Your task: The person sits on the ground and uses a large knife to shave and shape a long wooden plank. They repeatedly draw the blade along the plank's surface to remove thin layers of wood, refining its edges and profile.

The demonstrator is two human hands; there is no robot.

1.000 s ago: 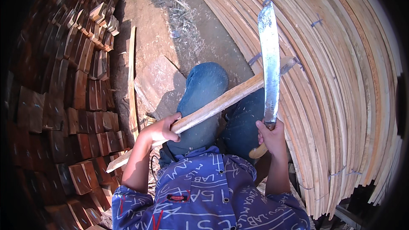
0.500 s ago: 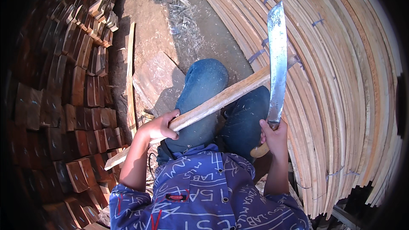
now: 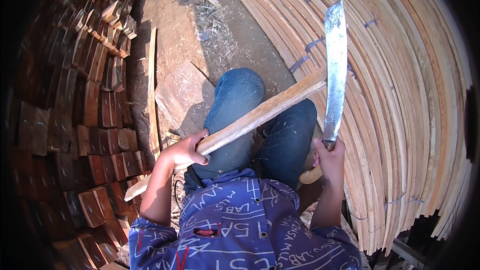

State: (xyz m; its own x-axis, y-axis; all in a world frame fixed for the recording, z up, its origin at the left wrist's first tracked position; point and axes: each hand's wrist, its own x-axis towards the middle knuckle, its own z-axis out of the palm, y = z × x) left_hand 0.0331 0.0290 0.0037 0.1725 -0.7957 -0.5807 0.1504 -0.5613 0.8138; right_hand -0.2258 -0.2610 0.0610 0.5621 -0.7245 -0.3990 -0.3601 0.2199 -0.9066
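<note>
From here, the left hand clasps a wooden strip slanting over the knees; the right hand, right of them, grips a knife; the strip looks partly shaved; how much remains, I can't tell.

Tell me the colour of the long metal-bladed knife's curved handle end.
The curved handle end is yellowish tan, best seen in the head view.
</note>
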